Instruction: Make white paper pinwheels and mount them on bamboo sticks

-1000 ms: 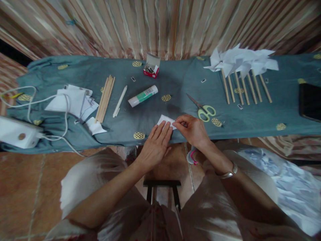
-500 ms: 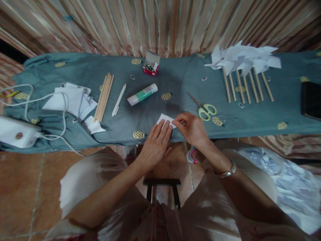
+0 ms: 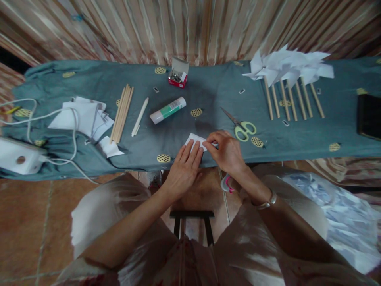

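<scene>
A small folded piece of white paper (image 3: 192, 138) lies on the cloth near the table's front edge, partly hidden under my fingers. My left hand (image 3: 183, 169) rests on it palm down, fingers stretched out and pressing it flat. At the paper's right side, my right hand (image 3: 224, 150) is closed, with thumb and forefinger pinching its edge. Green-handled scissors (image 3: 241, 128) lie just beyond my right hand, blades pointing away to the left. Farther back, a white and green glue stick (image 3: 168, 110) lies on its side.
Several paper pinwheels (image 3: 288, 67) on wooden sticks lie at the back right. An open red box (image 3: 177, 79) holds small metal pieces. Leftward are a white pen (image 3: 140, 116), wooden sticks (image 3: 122, 115), paper sheets (image 3: 79, 117) and a white power strip (image 3: 20, 157) with cable. A dark device (image 3: 369, 117) sits far right.
My right thumb and forefinger have shifted slightly along the paper's right edge. My left hand stays flat on the paper. The whole view has moved a little.
</scene>
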`<state>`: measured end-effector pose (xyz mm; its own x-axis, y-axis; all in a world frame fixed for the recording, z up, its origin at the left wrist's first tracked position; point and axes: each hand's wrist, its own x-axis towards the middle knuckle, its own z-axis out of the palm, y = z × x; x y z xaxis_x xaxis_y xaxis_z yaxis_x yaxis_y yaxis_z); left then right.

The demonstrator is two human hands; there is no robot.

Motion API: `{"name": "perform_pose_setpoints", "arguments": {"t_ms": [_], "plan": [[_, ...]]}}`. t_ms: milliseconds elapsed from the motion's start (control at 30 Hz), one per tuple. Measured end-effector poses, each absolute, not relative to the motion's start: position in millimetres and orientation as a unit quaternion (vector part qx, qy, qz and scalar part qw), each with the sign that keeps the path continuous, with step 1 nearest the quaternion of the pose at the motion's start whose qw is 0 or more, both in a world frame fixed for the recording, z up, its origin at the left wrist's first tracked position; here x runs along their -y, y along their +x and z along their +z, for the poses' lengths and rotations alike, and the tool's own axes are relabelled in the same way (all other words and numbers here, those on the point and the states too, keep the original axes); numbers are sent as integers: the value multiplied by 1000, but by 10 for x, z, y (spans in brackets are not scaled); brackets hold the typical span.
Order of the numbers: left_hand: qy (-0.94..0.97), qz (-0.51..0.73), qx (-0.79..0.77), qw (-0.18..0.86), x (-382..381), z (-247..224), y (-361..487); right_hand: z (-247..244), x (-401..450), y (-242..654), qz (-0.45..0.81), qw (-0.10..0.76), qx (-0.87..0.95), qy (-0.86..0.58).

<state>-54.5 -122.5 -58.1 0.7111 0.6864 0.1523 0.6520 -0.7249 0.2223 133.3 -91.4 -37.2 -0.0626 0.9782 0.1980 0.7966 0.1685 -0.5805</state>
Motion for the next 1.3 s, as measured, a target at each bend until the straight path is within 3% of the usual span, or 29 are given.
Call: {"name": "perform_pose_setpoints", "arguments": {"t_ms": [200, 800, 1033, 1300], "plan": [[922, 105, -368, 64, 1232, -606, -543, -463, 1027, 1354, 158, 331, 705, -607], [913, 95, -393, 56, 1434, -543, -1105, -579, 1051, 1524, 147, 352, 704, -599], [900, 124, -413, 55, 1521, -547, -1189, -504, 1033, 1571, 172, 346, 710, -589], [871, 203, -429, 127, 1404, -522, -1144, -410, 1010, 1500, 230, 299, 713, -591]]}}
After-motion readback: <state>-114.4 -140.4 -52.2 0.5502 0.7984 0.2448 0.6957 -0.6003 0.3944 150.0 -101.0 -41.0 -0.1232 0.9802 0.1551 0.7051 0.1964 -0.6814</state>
